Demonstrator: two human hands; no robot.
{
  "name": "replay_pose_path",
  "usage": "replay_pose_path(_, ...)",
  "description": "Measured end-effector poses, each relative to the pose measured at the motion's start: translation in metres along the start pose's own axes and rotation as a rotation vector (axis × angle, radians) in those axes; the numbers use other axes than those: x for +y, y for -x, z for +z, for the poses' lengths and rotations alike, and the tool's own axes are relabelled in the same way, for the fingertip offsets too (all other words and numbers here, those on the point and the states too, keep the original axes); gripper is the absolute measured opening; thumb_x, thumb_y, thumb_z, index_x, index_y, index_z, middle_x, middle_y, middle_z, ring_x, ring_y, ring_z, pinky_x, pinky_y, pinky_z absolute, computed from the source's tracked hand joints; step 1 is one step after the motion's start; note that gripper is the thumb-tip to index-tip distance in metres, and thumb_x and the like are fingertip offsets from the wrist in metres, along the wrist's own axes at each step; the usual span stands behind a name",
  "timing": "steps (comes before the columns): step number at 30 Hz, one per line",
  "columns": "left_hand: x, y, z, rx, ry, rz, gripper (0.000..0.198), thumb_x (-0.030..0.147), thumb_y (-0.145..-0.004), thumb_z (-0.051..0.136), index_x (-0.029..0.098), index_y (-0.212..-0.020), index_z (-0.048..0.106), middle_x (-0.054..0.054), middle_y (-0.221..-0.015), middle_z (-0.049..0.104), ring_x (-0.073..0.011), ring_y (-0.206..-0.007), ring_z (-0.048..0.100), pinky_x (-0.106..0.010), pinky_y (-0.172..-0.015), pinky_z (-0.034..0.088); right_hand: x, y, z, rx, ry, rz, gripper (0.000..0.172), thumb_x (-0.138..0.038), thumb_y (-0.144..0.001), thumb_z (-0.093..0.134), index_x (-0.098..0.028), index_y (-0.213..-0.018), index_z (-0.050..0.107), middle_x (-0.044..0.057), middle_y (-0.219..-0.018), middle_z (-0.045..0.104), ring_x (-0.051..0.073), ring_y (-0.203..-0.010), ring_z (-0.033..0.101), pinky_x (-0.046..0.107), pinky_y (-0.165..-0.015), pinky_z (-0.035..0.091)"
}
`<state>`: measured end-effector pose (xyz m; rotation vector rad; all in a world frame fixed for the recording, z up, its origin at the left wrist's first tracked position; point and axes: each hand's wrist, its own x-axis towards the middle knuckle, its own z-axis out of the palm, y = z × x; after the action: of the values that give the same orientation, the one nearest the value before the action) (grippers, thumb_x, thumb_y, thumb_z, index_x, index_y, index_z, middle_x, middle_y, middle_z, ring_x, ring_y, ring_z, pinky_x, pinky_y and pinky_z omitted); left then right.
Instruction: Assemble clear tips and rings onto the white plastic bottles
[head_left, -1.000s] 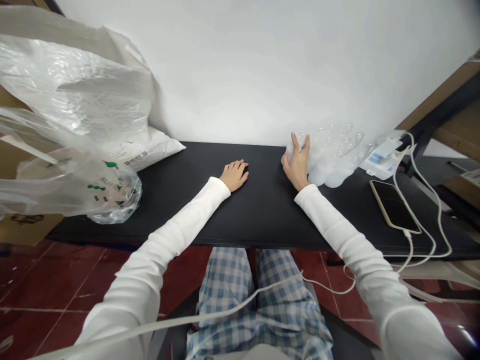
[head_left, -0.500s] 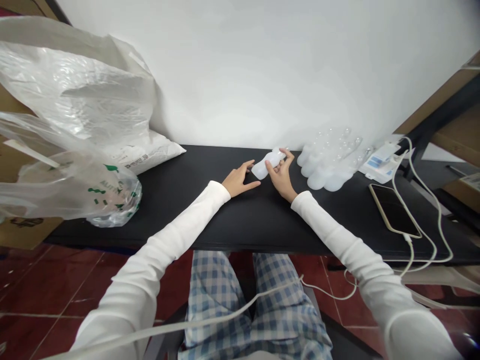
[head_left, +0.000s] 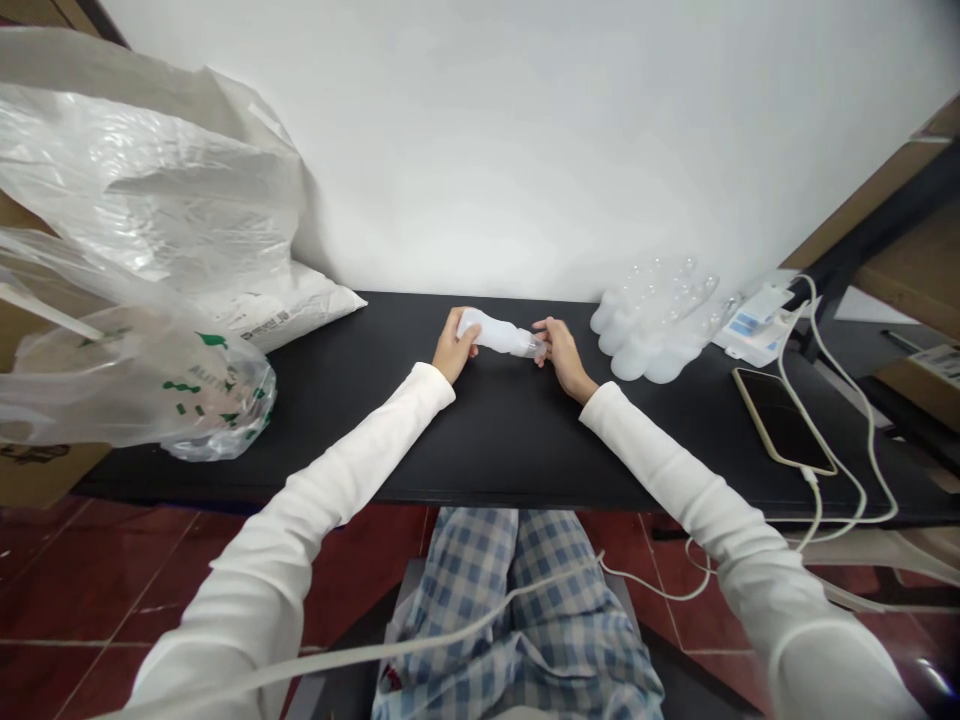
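A small white squeeze bottle (head_left: 491,332) with a clear pointed cap (head_left: 537,347) lies sideways in the air between my hands, just above the black table (head_left: 487,430). My left hand (head_left: 452,347) is closed round the rounded base end, thumb on the near side. At the other end, the fingers of my right hand (head_left: 561,358) curl about the tip of the cap. To the right, a cluster of similar white bottles (head_left: 654,335) with clear caps stands close together near the wall.
On the left are a large white plastic sack (head_left: 202,200) and a clear bag with green print (head_left: 217,390). A phone (head_left: 784,420) with a charging cable (head_left: 817,510) lies at the right, beside a white box-like device (head_left: 754,325). The white wall (head_left: 480,150) bounds the table's back.
The bottle has moved left and turned, its cap now pointing right. My left hand, empty before, has taken hold of its base. My right hand has shifted from the body to the cap.
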<state>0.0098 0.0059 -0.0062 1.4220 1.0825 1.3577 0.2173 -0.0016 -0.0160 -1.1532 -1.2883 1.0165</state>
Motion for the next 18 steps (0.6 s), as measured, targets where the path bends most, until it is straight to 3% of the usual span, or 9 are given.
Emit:
replay_pose_path(4, 0.004, 0.003, 0.001, 0.022, 0.053, -0.003, 0.034, 0.048, -0.083, 0.065, 0.022, -0.102, 0.051, 0.006, -0.067, 0.052, -0.0082, -0.048, 0.047, -0.024, -0.052, 0.039, -0.007, 0.009, 0.002, -0.15, 0.101, -0.032, 0.063, -0.085, -0.084, 0.046, -0.023, -0.077, 0.048, -0.005, -0.057, 0.051, 0.008, -0.045, 0.042, 0.022, -0.044, 0.035)
replay_pose_path(8, 0.007, 0.005, 0.003, 0.021, 0.064, -0.038, 0.04, 0.058, -0.086, 0.064, 0.022, -0.091, 0.049, 0.008, -0.058, 0.044, -0.0069, -0.045, 0.04, -0.023, -0.047, 0.033, -0.009, 0.015, 0.009, -0.034, 0.051, -0.104, 0.064, -0.086, -0.082, 0.048, -0.024, -0.07, 0.04, -0.006, -0.057, 0.04, 0.009, -0.052, 0.04, 0.022, -0.048, 0.037)
replay_pose_path(12, 0.004, 0.004, 0.005, -0.028, 0.112, -0.062, 0.053, 0.07, -0.08, 0.066, 0.023, -0.082, 0.042, 0.008, -0.059, 0.04, -0.0047, -0.043, 0.033, -0.02, -0.041, 0.022, -0.007, 0.018, 0.009, 0.087, 0.101, -0.171, 0.06, -0.08, -0.089, 0.045, -0.023, -0.068, 0.037, -0.004, -0.062, 0.039, 0.011, -0.057, 0.041, 0.024, -0.051, 0.037)
replay_pose_path(15, 0.001, 0.003, 0.005, -0.05, 0.133, -0.096, 0.057, 0.076, -0.078, 0.062, 0.023, -0.079, 0.043, 0.01, -0.053, 0.034, -0.0046, -0.039, 0.027, -0.02, -0.038, 0.017, -0.011, 0.021, 0.003, 0.157, 0.292, -0.27, 0.056, -0.074, -0.095, 0.038, -0.024, -0.071, 0.044, -0.001, -0.065, 0.044, 0.014, -0.061, 0.046, 0.028, -0.057, 0.042)
replay_pose_path(17, 0.001, 0.001, 0.002, -0.052, 0.156, -0.186, 0.059, 0.08, -0.081, 0.054, 0.023, -0.073, 0.041, 0.01, -0.046, 0.027, -0.005, -0.035, 0.022, -0.021, -0.036, 0.014, -0.018, 0.021, -0.003, 0.087, 0.503, -0.403, 0.052, -0.072, -0.094, 0.043, -0.024, -0.081, 0.056, 0.002, -0.072, 0.054, 0.018, -0.069, 0.053, 0.033, -0.067, 0.048)
replay_pose_path(18, 0.002, 0.0, 0.001, -0.05, 0.176, -0.241, 0.061, 0.082, -0.083, 0.048, 0.023, -0.069, 0.039, 0.01, -0.043, 0.023, -0.0052, -0.034, 0.019, -0.021, -0.035, 0.013, -0.022, 0.02, -0.006, -0.017, 0.624, -0.488, 0.049, -0.071, -0.092, 0.049, -0.024, -0.087, 0.061, 0.004, -0.078, 0.059, 0.02, -0.075, 0.058, 0.036, -0.075, 0.051)
